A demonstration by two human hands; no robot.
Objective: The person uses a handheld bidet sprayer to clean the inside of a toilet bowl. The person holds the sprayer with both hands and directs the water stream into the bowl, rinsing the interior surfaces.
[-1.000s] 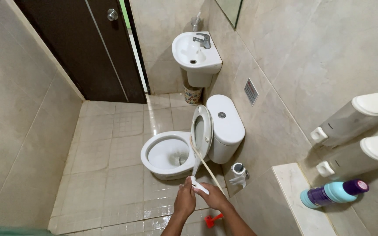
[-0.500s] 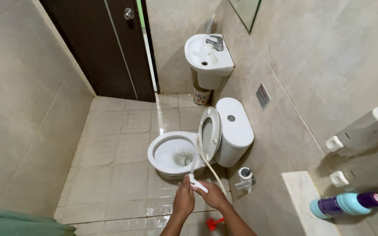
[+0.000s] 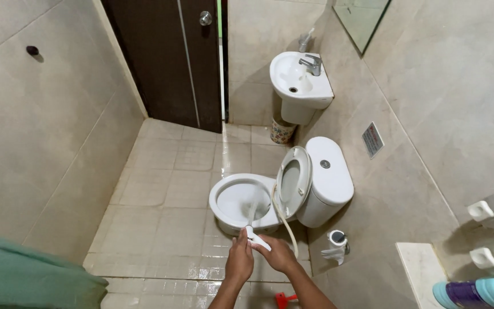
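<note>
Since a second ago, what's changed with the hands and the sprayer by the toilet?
Little has changed. Both hands, left hand and right hand, kept hold of the white spray nozzle, still aimed into the toilet bowl; now a stream of water shows. The camera's view swung left, toward the door. The seat stayed raised and the hose still trails right.

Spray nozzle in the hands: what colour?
White, as is its hose; the spray nozzle shows best in the head view, held by both hands.

I see a small rectangular sign [image 3: 373, 139] with red and grey on the right wall above the tank, and a purple-and-teal bottle [image 3: 478, 293] lying at near right.
</note>
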